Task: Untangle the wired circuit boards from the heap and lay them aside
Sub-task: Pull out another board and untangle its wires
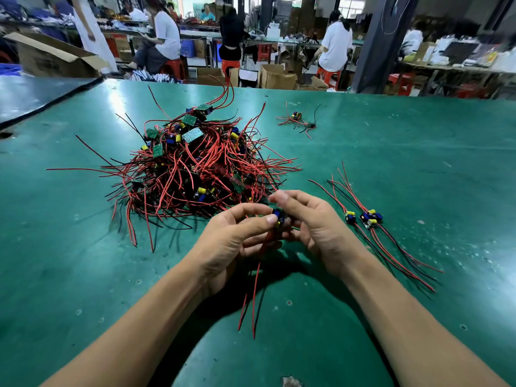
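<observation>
While I've got it up front near the table's middle, the small wired circuit board with blue and yellow parts (277,216) is pinched by my left hand (231,241), and my right hand (310,219) has its fingers curled onto it too. Its red and black leads (252,303) dangle down. The big tangled heap of red-wired green boards (195,166) sits just behind, and a few sorted boards (363,217) lie to the right on the green table mat (418,152).

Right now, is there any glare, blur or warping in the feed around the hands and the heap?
Head view: overhead light glares off the table near its far edge; the heap is sharp; the right hand has blurred fingertips, and the board held between both hands is slightly soft; the left hand is sharp; the wide lens bows the table's far edge.
</observation>
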{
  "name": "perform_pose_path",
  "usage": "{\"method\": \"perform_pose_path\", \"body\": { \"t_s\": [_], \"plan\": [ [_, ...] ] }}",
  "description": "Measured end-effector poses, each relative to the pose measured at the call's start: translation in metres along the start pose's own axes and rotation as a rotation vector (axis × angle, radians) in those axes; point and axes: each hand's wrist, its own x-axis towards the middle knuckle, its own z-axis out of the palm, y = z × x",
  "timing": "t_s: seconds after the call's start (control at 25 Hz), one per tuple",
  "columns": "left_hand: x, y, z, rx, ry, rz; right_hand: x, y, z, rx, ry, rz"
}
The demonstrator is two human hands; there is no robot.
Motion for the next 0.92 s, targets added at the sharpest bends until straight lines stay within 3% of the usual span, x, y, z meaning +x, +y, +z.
{"method": "perform_pose_path", "body": {
  "t_s": [0.24,0.4,0.52,0.68,0.92],
  "plan": [
    [-0.0013,-0.0045,-0.0003,0.081,0.033,0.027,-0.0011,0.0051,-0.0036,-0.261,-0.006,-0.118],
    [-0.0022,-0.0042,0.0006,0.099,0.036,0.001,-0.0004,0.0054,-0.0031,-0.322,0.102,-0.173],
    [-0.0026,-0.0007,0.001,0.079,0.018,-0.013,0.0004,0.0032,-0.0025,-0.215,0.168,-0.097],
    [-0.0009,-0.0016,0.0023,0.11,0.01,-0.013,0.0006,0.0008,-0.0018,0.091,0.089,0.087],
    [-0.0018,-0.0041,0.0043,0.205,0.002,0.019,-0.0017,0.0027,-0.0027,0.108,-0.046,0.135]
  ]
}}
